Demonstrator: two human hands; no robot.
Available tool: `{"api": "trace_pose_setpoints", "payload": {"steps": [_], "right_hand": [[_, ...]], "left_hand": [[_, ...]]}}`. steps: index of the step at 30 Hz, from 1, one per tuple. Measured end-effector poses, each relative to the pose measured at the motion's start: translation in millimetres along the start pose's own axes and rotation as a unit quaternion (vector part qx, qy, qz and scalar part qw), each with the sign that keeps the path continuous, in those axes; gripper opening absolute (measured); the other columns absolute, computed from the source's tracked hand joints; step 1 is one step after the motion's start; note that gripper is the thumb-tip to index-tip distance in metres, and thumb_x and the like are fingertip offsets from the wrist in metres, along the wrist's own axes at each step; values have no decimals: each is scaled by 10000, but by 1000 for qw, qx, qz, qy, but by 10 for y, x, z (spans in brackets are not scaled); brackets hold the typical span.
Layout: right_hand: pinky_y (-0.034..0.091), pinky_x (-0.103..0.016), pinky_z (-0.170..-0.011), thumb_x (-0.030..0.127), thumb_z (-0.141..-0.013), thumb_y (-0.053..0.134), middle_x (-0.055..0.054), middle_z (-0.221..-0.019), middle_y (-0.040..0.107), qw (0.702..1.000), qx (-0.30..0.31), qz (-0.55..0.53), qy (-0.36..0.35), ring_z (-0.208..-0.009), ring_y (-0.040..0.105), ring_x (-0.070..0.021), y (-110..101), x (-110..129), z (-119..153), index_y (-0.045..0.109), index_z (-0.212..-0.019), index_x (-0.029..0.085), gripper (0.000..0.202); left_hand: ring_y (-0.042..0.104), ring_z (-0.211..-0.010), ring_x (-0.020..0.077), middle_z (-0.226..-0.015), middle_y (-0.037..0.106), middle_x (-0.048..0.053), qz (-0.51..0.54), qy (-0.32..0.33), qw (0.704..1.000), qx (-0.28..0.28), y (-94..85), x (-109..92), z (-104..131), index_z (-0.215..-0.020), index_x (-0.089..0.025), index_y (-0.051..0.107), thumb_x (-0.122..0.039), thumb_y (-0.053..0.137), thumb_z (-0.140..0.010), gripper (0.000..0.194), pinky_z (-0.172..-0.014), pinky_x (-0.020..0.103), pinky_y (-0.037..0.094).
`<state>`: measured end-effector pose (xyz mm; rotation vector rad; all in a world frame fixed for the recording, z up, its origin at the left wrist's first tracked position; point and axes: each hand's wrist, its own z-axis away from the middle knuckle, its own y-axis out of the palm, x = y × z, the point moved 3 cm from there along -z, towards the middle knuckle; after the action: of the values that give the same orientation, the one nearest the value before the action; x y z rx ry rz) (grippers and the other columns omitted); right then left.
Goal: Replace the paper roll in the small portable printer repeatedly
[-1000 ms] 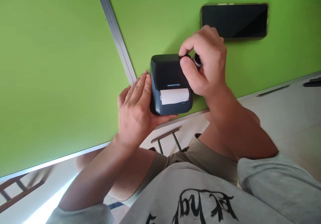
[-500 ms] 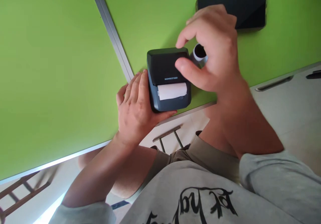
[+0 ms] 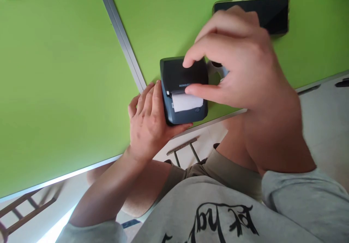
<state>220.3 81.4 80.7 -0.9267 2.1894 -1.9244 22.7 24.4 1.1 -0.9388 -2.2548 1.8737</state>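
Observation:
A small dark label printer [image 3: 180, 117] stands near the front edge of the green table, with white paper [image 3: 187, 102] sticking out of its slot. My left hand [image 3: 149, 117] grips its left side, thumb along the front and fingers along the side. Over the printer's black lid [image 3: 174, 70] is my right hand [image 3: 240, 61], thumb and forefinger apart. The thumb tip is at the lid's front edge, just above the paper, and the forefinger tip is over the lid's middle. A narrow gap shows at the lid's front left corner.
A black phone [image 3: 275, 16] lies behind my right hand. A white roll or cup-like object [image 3: 211, 68], partly hidden, is right of the printer. A grey metal strip [image 3: 122, 39] crosses the green table [image 3: 68, 72]. Wooden stool parts [image 3: 32, 212] show below.
My right hand has moved down, its thumb now at the lid's front edge. The lid's front has lifted slightly. My left hand keeps its hold on the printer.

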Motion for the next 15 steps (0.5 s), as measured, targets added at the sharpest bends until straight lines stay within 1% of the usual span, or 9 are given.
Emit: {"api": "trace_pose_setpoints", "payload": {"steps": [2, 4, 6, 7, 9, 12, 13, 15], "right_hand": [[508, -403, -876, 306, -916, 665, -23, -1037, 715, 998, -57, 1, -11, -971, 694, -238, -37, 10, 2, 707, -996, 245, 108], [496, -368, -807, 264, -962, 581, -17, -878, 692, 994, -109, 4, -10, -833, 675, -203, -71, 25, 11, 710, -958, 219, 136], [482, -355, -786, 233, -980, 540, -4, -737, 640, 990, -136, 16, 11, -754, 650, -189, -84, 40, 18, 715, -930, 208, 183], [478, -350, -780, 221, -978, 543, 2, -695, 618, 990, -140, 18, 24, -725, 635, -182, -81, 46, 20, 721, -934, 204, 185], [475, -342, -763, 207, -970, 556, 12, -647, 583, 986, -161, 1, 44, -657, 577, -161, -68, 54, 22, 731, -935, 195, 179], [474, -340, -741, 206, -967, 561, 20, -618, 541, 973, -212, -62, 72, -610, 497, -143, -36, 35, 20, 720, -900, 190, 173], [469, -338, -729, 206, -964, 561, 17, -629, 547, 966, -232, -84, 79, -611, 497, -142, -27, 24, 19, 710, -884, 191, 170], [452, -331, -699, 201, -956, 559, -3, -685, 598, 953, -265, -123, 83, -645, 543, -146, -14, 6, 16, 691, -863, 190, 161]], "left_hand": [[595, -1415, 392, -1484, 617, 288, -3, -1, 1000, -1, -3, -7, -6, -1542, -25, 443, -942, 471, -855, 1146, -1167, 462, 382], [594, -1416, 385, -1495, 609, 289, -3, -6, 1000, 2, -8, -13, -14, -1536, -26, 455, -932, 467, -867, 1126, -1165, 456, 381], [593, -1417, 383, -1495, 607, 292, -1, -7, 1000, 2, -13, -18, -20, -1531, -20, 462, -925, 474, -870, 1121, -1164, 450, 378], [596, -1413, 383, -1487, 612, 293, -1, -4, 1000, 0, -16, -20, -22, -1527, -15, 465, -922, 475, -873, 1119, -1163, 448, 377], [605, -1401, 384, -1471, 623, 296, -3, -1, 1000, -7, -18, -19, -22, -1516, -4, 476, -919, 470, -878, 1115, -1158, 446, 377], [615, -1385, 387, -1465, 629, 291, -5, -6, 1000, -9, -16, -12, -19, -1504, -5, 495, -940, 436, -872, 1130, -1142, 446, 379], [614, -1384, 388, -1467, 628, 289, -5, -8, 1000, -7, -16, -10, -18, -1504, -8, 498, -949, 423, -866, 1139, -1139, 448, 380], [608, -1388, 391, -1472, 626, 285, -5, -9, 1000, -3, -16, -12, -20, -1509, -14, 495, -962, 405, -858, 1154, -1136, 455, 381]]}}
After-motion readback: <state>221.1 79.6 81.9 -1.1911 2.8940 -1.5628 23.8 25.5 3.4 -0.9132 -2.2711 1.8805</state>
